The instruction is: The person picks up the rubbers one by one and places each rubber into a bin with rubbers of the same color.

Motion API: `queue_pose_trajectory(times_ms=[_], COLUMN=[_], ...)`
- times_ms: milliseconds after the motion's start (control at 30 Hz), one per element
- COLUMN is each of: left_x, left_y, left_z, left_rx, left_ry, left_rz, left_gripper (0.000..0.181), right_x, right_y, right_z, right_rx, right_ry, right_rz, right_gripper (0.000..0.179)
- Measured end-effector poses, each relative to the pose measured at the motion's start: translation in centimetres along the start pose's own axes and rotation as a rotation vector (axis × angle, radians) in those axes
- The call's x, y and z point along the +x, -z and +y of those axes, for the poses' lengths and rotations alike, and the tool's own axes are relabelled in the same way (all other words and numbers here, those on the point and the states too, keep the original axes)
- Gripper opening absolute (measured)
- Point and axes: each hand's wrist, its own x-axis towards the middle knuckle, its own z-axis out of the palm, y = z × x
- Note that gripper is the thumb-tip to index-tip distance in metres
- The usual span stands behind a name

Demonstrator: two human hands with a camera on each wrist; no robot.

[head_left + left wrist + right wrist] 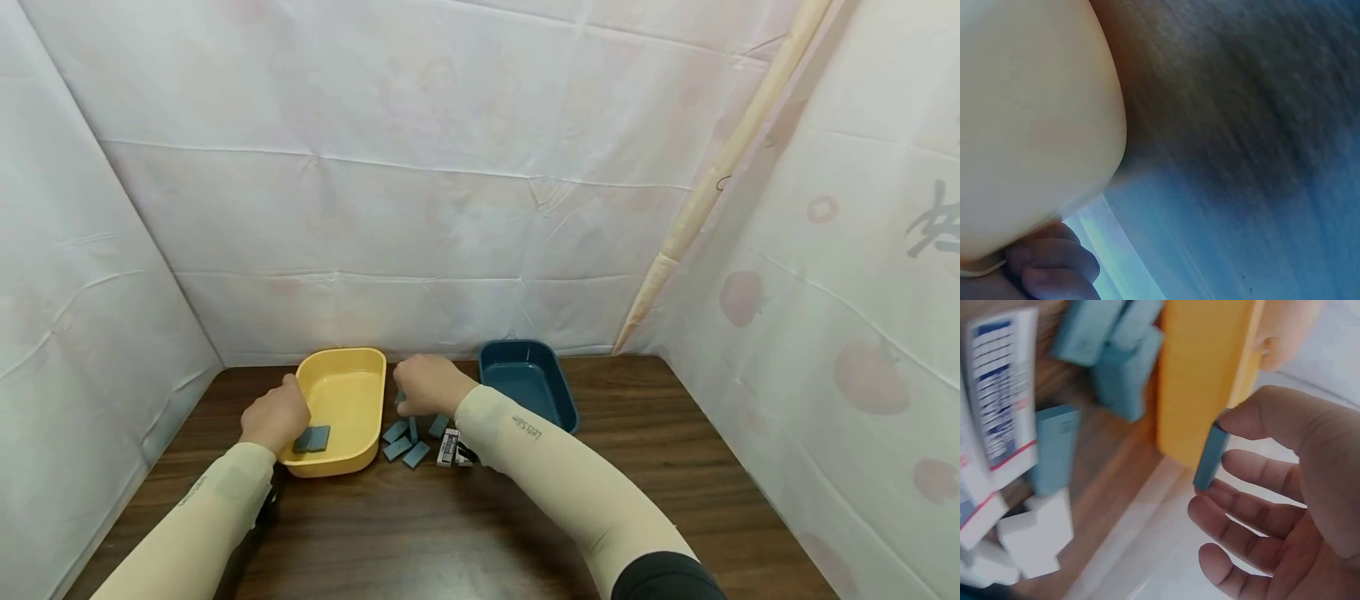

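Note:
My left hand (276,414) grips the left rim of a yellow tray (348,400); in the left wrist view its curled fingers (1060,269) show beside the tray's pale-looking side. Two blue-grey blocks (311,439) lie inside the tray near that hand. Just right of the tray, my right hand (431,383) is above the table. Between thumb and fingers it pinches a small blue-grey block (1212,456), seen clearly in the right wrist view. Several loose blue-grey blocks (416,454) lie on the table below it, beside white pieces with printed labels (1004,394).
A dark blue tray (525,387) stands to the right, partly behind my right forearm. Plain white pieces (1038,537) lie by the labelled ones. Pale printed sheeting (420,225) hangs behind the wooden table (360,533) and at its sides, with a wrapped pole (697,208) at the back right.

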Motion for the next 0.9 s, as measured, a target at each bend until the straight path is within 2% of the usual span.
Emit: queue_pose_trajectory(times_ms=[133, 333, 467, 633, 767, 900], left_x=[-0.1, -0.1, 0.1, 0.4, 0.1, -0.2], left_y=[0.0, 0.1, 0.2, 0.3, 0.3, 0.4], left_z=[0.1, 0.1, 0.2, 0.2, 0.2, 0.2], left_rx=[0.000, 0.004, 0.007, 0.006, 0.002, -0.006], left_ry=[0.000, -0.001, 0.013, 0.034, 0.026, 0.013], left_rz=[-0.006, -0.020, -0.022, -0.027, -0.030, -0.037], left_gripper=[0.059, 0.060, 0.061, 0.059, 0.056, 0.056], right_x=[0.4, 1.5, 2.4, 3.1, 3.7, 4.3], right_y=[1.1, 1.2, 0.8, -0.3, -1.2, -2.0], right_z=[-1.4, -3.4, -4.6, -6.4, -7.6, -8.5], right_rx=[0.043, 0.043, 0.029, 0.022, 0.045, 0.045], right_ry=[0.024, 0.075, 0.086, 0.064, 0.053, 0.050], right_rz=[0.037, 0.077, 0.076, 0.029, -0.039, -0.082], right_gripper=[0.039, 0.018, 0.014, 0.027, 0.040, 0.036])
